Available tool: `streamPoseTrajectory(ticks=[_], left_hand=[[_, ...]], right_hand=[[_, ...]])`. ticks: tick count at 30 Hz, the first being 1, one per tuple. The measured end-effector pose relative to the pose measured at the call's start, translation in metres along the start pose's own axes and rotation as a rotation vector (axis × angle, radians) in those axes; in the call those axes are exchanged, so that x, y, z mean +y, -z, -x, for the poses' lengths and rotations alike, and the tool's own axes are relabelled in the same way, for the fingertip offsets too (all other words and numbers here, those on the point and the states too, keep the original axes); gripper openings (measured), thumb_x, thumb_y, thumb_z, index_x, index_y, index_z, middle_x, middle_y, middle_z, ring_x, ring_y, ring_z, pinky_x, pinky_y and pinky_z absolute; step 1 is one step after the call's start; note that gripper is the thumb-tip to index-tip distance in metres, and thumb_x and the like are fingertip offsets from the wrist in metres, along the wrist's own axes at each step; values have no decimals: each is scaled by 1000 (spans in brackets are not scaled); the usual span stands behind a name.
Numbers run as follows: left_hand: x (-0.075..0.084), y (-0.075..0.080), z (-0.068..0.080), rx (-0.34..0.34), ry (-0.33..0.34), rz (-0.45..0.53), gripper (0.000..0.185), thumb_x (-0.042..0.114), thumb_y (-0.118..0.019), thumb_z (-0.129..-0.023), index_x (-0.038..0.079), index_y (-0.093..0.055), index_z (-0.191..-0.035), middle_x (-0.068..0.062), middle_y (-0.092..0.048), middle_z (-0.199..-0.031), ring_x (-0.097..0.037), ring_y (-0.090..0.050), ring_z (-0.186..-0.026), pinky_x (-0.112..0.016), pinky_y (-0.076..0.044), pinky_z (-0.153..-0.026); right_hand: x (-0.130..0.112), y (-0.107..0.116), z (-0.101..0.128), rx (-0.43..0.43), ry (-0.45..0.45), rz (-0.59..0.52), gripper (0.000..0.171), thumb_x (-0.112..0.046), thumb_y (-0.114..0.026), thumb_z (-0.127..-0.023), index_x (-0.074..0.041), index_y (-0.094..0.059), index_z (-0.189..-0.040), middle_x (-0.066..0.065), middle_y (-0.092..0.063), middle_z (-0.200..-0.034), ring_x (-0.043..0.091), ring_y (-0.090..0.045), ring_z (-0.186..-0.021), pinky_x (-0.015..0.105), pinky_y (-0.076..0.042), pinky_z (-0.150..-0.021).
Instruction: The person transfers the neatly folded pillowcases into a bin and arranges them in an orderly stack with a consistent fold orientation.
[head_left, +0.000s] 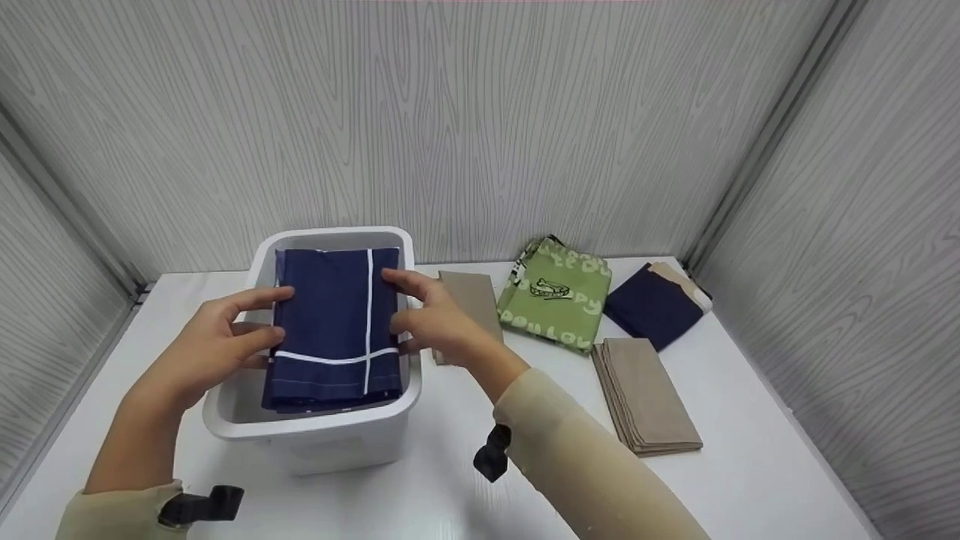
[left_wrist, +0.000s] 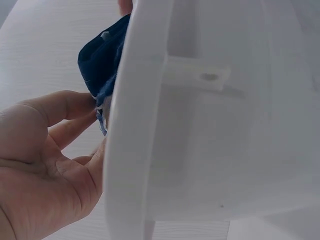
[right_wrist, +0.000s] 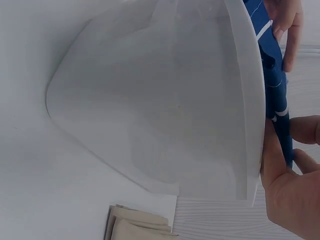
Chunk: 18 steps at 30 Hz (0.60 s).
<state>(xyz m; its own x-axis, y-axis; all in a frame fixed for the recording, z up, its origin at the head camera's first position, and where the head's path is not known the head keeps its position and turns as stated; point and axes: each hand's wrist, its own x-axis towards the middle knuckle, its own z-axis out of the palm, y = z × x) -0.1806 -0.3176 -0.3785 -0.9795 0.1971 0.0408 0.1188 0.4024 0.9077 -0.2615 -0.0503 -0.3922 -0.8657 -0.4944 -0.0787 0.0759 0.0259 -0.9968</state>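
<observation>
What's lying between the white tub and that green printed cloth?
A folded beige cloth lies flat on the table between the white tub and the green printed cloth, partly behind the right hand; head view.

A folded navy cloth (head_left: pixel 334 330) with thin white stripes is held flat between both grips, level with the rim of a white plastic bin (head_left: pixel 315 439). The bin stands upright beneath them.

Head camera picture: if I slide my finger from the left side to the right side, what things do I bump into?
Left hand → white bin with the navy cloth → right hand → green printed cloth → folded tan cloth → dark navy cloth
</observation>
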Motion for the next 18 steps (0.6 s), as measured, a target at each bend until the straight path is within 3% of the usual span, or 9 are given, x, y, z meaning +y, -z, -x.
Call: streamPoseTrajectory(ticks=[10,18], left_hand=[[0,0,-5,-7,33,-76,58,1,-55,-97,0,-36,-152,-28,-36,-147,-35,-60,-117,-32,-60,-76],[-3,1,-7,-13,39,-61,57,0,-55,-96,-1,-38,-151,-28,-36,-146,-22,-63,-109,-32,-60,-74]], right_hand=[[-8,-10,0,51,17,145,78,17,-52,-76,-14,-48,-148,5,-47,-149,27,-63,-94,44,-61,-60],[-6,-14,0,104,4,173,75,17,-53,-77,-11,-50,-146,8,-50,-147,28,-65,-92,41,-61,-59]])
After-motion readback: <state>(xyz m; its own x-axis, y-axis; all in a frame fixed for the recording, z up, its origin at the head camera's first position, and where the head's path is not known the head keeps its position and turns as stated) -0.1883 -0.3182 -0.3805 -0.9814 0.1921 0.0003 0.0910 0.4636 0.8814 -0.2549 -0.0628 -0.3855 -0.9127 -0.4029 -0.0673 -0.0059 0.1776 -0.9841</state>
